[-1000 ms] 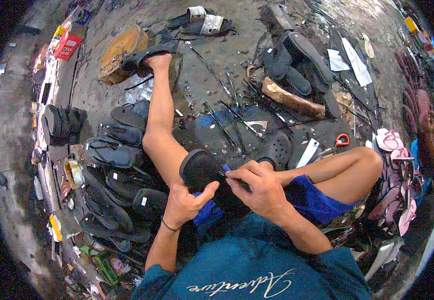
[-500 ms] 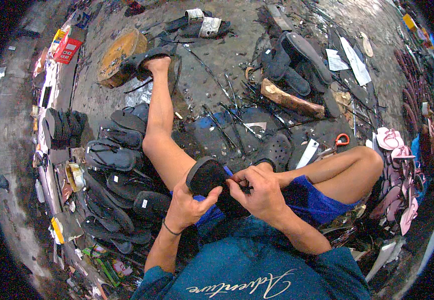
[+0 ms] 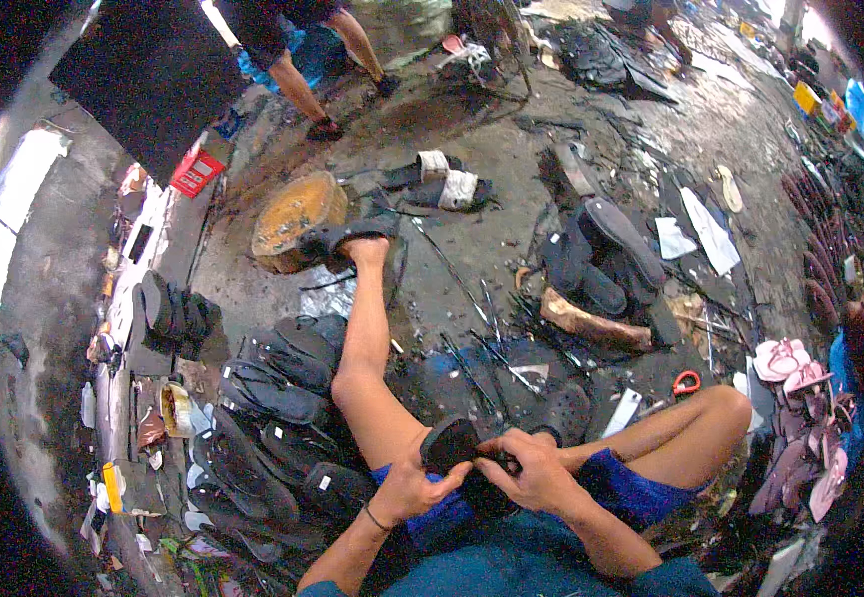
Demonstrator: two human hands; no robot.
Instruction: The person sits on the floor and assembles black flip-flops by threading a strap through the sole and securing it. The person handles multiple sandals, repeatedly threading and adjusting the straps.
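My left hand point(image 3: 412, 491) is closed around a black sandal point(image 3: 449, 445), its thumb across the near side and the rounded sole end turned up. Close against the sandal's right side, my right hand point(image 3: 529, 466) has its thumb and fingers pinched together. A small dark piece shows at those fingertips, but I cannot make out what it is. Both hands are over my lap, between my bare legs. The sandal's lower part is lost against dark material beneath.
Black sandals point(image 3: 278, 393) are heaped on the left. A round wooden block point(image 3: 298, 221) lies beyond my outstretched foot. Ahead are a curved wooden piece point(image 3: 591, 320) and a red-orange handle point(image 3: 687, 382). Pink slippers point(image 3: 782, 360) are piled right. Another person's legs point(image 3: 298, 88) stand far left.
The view has tilted upward, so the scene sits lower and other people's legs show at the top. My hands stay at the black sandal; the blue sliver by my right fingertips no longer shows.
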